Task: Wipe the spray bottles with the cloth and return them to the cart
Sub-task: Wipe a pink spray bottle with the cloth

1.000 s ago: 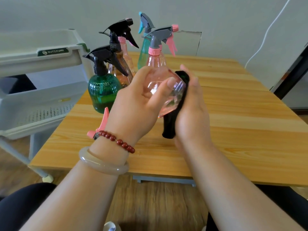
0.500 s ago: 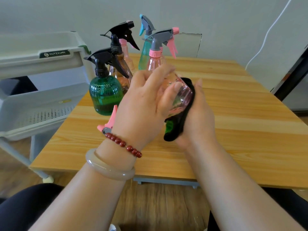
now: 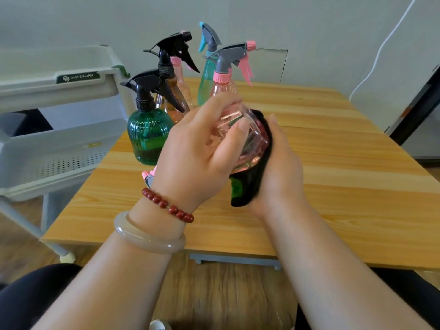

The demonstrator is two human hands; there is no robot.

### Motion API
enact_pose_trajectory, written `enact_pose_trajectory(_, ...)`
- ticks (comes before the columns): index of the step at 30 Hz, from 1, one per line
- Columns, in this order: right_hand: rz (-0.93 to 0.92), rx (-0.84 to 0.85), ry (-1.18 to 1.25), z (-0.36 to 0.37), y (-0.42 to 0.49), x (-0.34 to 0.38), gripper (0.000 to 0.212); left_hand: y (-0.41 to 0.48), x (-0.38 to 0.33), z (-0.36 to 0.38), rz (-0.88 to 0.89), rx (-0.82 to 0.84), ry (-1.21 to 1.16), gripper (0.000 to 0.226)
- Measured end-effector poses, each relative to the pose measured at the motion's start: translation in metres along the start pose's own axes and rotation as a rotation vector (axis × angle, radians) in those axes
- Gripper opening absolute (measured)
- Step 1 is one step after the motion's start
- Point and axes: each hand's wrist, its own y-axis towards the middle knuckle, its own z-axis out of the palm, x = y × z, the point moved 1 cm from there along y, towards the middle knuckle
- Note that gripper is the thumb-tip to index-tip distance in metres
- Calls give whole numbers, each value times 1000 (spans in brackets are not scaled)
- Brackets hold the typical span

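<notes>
A seated person works over a wooden table (image 3: 345, 167), seen from above the forearms. At the centre of the frame the left hand (image 3: 197, 158) wraps its fingers and thumb round a clear pink spray bottle (image 3: 252, 141). The bottle is lifted off the table and tipped over, so its base points toward the upper right and its pink trigger (image 3: 148, 176) pokes out beside the wrist. That tilt, I judge, turns the rounded body toward the cloth.

The right hand (image 3: 281, 172) curves round a black cloth (image 3: 250, 189) with a green tag, clamping it between palm and plastic on the bottle's right side. One hand steadies while the other rubs.

In the upper centre, five more bottles stand bunched together:
- a ribbed green bottle (image 3: 150, 136) with a black head
- an amber bottle (image 3: 170, 101)
- a pale pink bottle (image 3: 183, 89) behind the amber one
- a teal bottle (image 3: 206, 82)
- a pink bottle with a grey head (image 3: 226, 67)

They cluster at the table's left end, just beside the grey cart (image 3: 59, 77) that fills the left of the frame, probably so each is an easy reach both ways. The held bottle is mid-wipe and has not yet been returned to the cart.
</notes>
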Motion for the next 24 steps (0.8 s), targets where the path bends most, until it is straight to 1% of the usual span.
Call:
enact_pose_trajectory(1,-115,36,-35,3,-2,-1,32,1,0,-1,-13,-6,6,43)
enact_pose_trajectory(2,-319,53,-138,4,-4,-2,31,1,1,-2,-26,-22,10,43)
enact_pose_trajectory(4,-713,127,-434,-1,-3,-12,33,1,3,-4,-29,-51,4,44)
enact_pose_trajectory(5,-787,150,-519,-4,-2,-14,34,1,3,-5,-17,-47,-11,44)
enact_pose_trajectory(6,-772,172,-510,-6,0,-13,34,1,3,-6,0,-27,-24,44)
enact_pose_trajectory(7,-669,166,-469,-7,1,-8,32,1,3,-6,23,2,-27,43)
enact_pose_trajectory(8,-549,123,-469,-7,0,-1,28,0,3,-6,47,30,-25,43)
enact_pose_trajectory(9,-347,71,-409,-7,1,5,24,0,2,-5,63,53,-27,42)
enact_pose_trajectory(10,-138,59,-262,-7,1,9,24,-1,2,-5,66,69,-34,42)
enact_pose_trajectory(11,13,62,-113,-6,1,9,27,-1,2,-4,58,80,-37,42)
enact_pose_trajectory(12,62,70,-26,-4,1,9,28,-1,3,-3,44,85,-30,42)
enact_pose_trajectory(14,-48,50,11,-2,1,5,27,-1,5,0,28,74,22,43)
enact_pose_trajectory(15,-142,40,50,-3,2,2,27,-1,5,2,28,47,64,45)
enact_pose_trajectory(17,-273,20,95,-3,2,2,32,0,5,5,31,-27,111,49)
enact_pose_trajectory(19,-324,30,67,-3,0,4,34,0,1,8,22,-47,43,51)
enact_pose_trajectory(21,-334,56,28,0,-4,5,30,-2,-4,10,30,-21,-60,52)
enact_pose_trajectory(23,-384,141,-45,2,-4,6,24,-1,-5,6,62,-49,-96,45)
enact_pose_trajectory(24,-423,190,-127,2,-4,8,23,-1,-5,3,81,-68,-106,42)
